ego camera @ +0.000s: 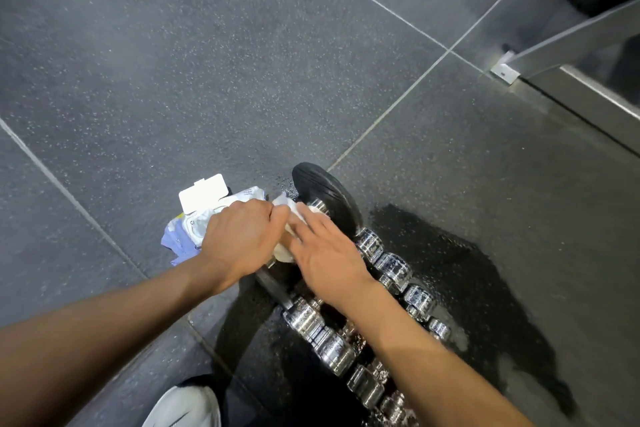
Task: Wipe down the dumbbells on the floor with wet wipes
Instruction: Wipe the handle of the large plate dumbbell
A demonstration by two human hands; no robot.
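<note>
Head view: left hand (239, 239) pinches a white wet wipe (289, 218), right hand (327, 253) flat-open on it — over dumbbells (381, 263) on the wet floor (467, 253). Wiping looks midway; chrome handles likely remain.

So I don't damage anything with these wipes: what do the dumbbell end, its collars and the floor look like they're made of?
Dumbbell end: matte black with fine ridges, probably rubber. Collars: mirror-bright with sharp reflections, likely chromed steel. Floor: dark grey speckled tiles with pale seams, apparently rubber matting.
</note>
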